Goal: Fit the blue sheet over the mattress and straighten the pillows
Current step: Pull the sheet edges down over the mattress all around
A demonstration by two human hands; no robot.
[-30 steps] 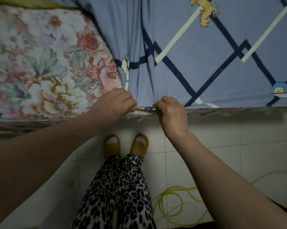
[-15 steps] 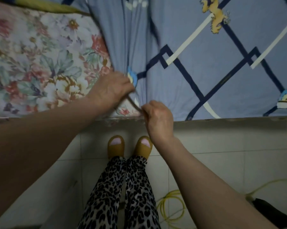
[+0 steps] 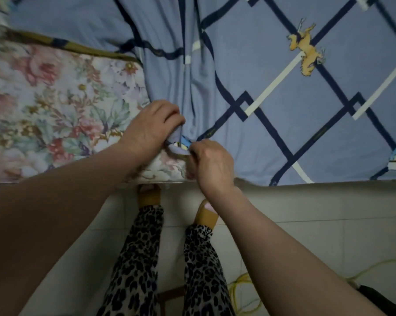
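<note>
Both hands shifted up from the bed edge, bunching blue sheet hem
Left hand and right hand fingers grasping it; risk: floral mattress stays exposed if hem slips

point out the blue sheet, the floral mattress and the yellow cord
blue sheet (image 3: 272, 71), head view, flat patterned top
floral mattress (image 3: 55, 115), head view, uncovered top
yellow cord (image 3: 242, 290), head view, coil on floor

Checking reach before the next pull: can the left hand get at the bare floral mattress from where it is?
Probably yes. The left hand grips the bunched edge of the blue sheet right over the floral mattress, which lies uncovered beside and below it. Nothing stands between; it would only need to drop its grip first.
</note>
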